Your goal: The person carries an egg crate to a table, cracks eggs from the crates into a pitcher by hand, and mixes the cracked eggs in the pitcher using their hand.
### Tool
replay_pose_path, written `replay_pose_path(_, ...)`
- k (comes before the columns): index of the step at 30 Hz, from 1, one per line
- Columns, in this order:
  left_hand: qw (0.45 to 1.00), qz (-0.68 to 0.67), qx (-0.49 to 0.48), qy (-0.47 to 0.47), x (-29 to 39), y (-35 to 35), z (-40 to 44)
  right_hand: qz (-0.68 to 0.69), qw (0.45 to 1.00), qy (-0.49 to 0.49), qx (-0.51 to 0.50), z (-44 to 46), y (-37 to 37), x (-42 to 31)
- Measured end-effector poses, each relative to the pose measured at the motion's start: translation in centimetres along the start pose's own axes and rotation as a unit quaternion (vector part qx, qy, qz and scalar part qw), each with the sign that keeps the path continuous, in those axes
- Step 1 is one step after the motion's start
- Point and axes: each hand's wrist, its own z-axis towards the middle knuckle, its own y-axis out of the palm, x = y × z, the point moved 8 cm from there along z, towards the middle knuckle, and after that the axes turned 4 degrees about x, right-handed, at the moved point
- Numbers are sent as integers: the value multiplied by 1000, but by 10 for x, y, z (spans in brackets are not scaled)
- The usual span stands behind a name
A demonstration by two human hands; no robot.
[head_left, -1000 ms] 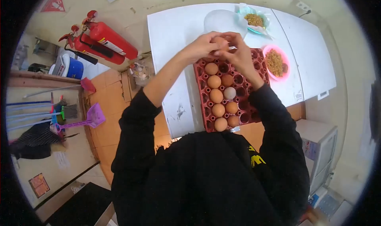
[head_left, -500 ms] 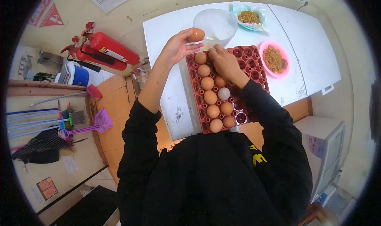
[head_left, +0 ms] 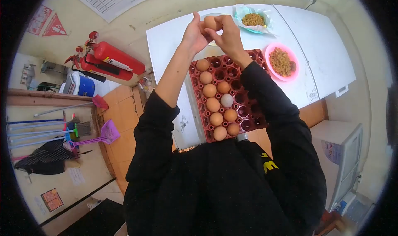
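Egg (head_left: 210,22) is held between both half-open hands (head_left: 229,36).

White table (head_left: 166,41), red egg tray (head_left: 244,111), pink bowl (head_left: 289,77), paper-lined green bowl (head_left: 253,30)

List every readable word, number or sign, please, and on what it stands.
No word reads clearly.
Yellow letters on black clothing: partial, unclear.
Printed wall sheet: too small.
Fire extinguisher label: too small.
Red triangular sign: white picture, no readable words.
Purplish sticker on white cabinet: blurred.
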Motion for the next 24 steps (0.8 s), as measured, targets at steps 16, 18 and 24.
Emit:
replay_pose_path(16,951,268,28,151,29,-2,30,281,838,420,-204,-2,25,91)
replay_pose_path(18,937,303,45,171,29,-2,31,228,857,404,-226,1,26,97)
replay_pose_path(24,861,413,146,257,27,-24,49,162,880,383,-229,0,36,115)
